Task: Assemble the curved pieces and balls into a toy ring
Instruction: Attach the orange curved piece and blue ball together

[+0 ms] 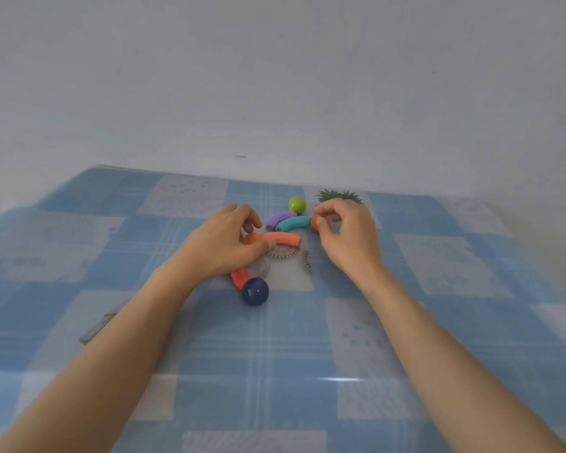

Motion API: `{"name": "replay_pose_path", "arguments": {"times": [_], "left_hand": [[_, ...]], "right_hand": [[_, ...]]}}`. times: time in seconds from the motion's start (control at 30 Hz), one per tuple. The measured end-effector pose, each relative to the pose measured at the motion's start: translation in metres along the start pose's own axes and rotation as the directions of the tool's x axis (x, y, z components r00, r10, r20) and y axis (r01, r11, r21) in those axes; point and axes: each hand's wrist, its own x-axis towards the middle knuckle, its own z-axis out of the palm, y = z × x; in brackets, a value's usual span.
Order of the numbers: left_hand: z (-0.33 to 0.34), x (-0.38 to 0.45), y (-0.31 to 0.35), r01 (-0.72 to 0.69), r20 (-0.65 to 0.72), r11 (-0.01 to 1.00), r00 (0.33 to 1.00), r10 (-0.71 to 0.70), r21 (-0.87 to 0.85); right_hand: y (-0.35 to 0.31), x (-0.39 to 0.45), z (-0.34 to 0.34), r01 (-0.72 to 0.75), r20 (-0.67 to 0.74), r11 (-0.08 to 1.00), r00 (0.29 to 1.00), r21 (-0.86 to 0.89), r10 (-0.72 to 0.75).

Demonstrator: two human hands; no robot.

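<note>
My left hand (224,243) closes around an orange ball (251,238) that joins a pink curved piece (283,239) and a red curved piece (239,278). A dark blue ball (255,291) sits on the red piece's near end. My right hand (347,233) pinches a second orange ball (315,223) at the right end of a teal curved piece (293,223). A purple curved piece (279,219) lies just behind the teal one. A green ball (297,204) rests apart, farther back.
The pieces lie on a blue and white checked tablecloth (307,338). A dark green spiky leaf-like thing (339,195) sits behind my right hand. A grey flat object (97,326) pokes out beside my left forearm. A pale wall stands behind the table.
</note>
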Motion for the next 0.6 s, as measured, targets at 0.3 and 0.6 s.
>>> {"name": "replay_pose_path", "arguments": {"times": [0.3,0.6], "left_hand": [[0.006,0.028,0.025,-0.129,0.078,0.979,0.990,0.118,0.158],[0.015,0.031,0.010,-0.086,0.033,0.992,0.996,0.083,0.090]], "right_hand": [[0.003,0.013,0.005,-0.083,0.219,0.991,0.970,-0.107,0.105],[0.016,0.013,0.004,-0.092,0.154,0.994,0.983,-0.057,0.100]]}}
